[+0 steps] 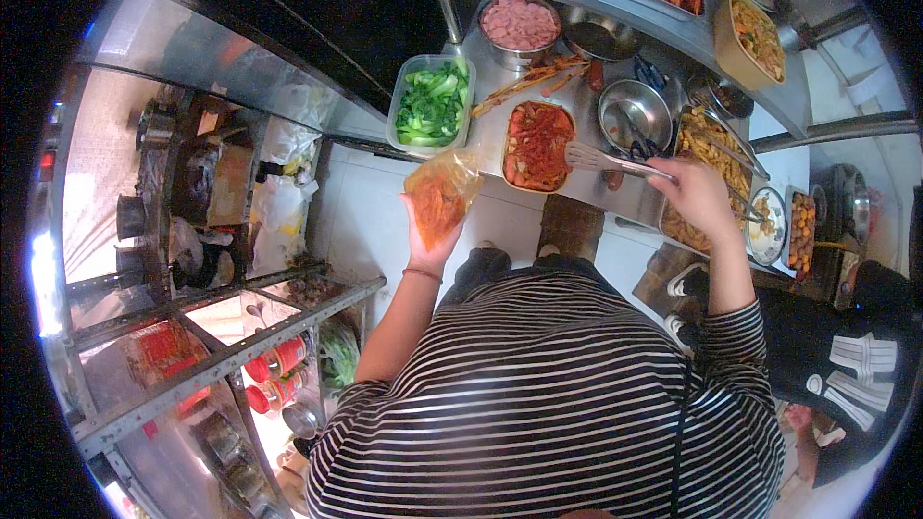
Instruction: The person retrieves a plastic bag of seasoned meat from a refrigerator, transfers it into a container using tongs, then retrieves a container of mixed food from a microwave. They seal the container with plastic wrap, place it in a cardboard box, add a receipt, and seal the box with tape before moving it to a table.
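My left hand (431,244) cradles a clear plastic bag (441,194) of orange-red food, its upper end facing the counter. With my right hand (694,191) I grip metal tongs (613,161); their slotted end reaches the right rim of a rectangular container of red, sauced food (537,144). Whether the tongs' tips touch that food, I cannot tell. Left of it stands a clear plastic tub of green leafy vegetables (433,102). Skewers (530,83) lie behind the red food. A steel bowl (634,115) holding dark-handled scissors (638,137) stands to the right.
A bowl of sliced pink meat (519,21) stands at the back, under a steel shelf (634,3) with trays of fried food. Right are a tray of fried pieces (703,137) and a patterned bowl (766,227). A metal rack (238,360) stands left; another person (829,375) is at right.
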Demonstrator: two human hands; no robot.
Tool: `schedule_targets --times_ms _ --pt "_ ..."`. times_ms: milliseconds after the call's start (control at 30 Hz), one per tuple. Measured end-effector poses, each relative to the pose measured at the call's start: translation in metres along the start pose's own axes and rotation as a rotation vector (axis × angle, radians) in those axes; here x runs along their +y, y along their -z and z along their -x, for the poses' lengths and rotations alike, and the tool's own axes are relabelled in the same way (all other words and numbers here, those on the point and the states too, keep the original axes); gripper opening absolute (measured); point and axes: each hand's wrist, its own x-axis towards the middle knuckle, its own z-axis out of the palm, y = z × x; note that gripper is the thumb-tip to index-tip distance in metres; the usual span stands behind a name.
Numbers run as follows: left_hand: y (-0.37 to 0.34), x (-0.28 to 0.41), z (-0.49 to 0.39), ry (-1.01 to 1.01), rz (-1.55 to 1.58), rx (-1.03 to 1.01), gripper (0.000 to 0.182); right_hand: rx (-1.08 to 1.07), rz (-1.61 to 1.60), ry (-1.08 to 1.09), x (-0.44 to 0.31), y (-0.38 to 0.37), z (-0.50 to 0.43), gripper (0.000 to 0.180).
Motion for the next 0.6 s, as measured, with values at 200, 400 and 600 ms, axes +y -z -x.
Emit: schedule_targets --times_ms 200,400,600 --pt "-0.002 -0.005 -0.004 -0.031 -0.056 0.217 0.074 0.026 0.255 0.040 -0.015 -0.014 -0.025 0.035" --pt "-0.002 -0.004 -0.004 -0.028 -0.049 0.166 0.073 0.126 0.261 0.017 -0.019 -0.016 -0.022 0.038" --pt "-0.001 -0.007 -0.004 -0.029 -0.036 0.175 0.072 0.185 0.178 -0.004 -0.018 -0.028 -0.002 0.036"
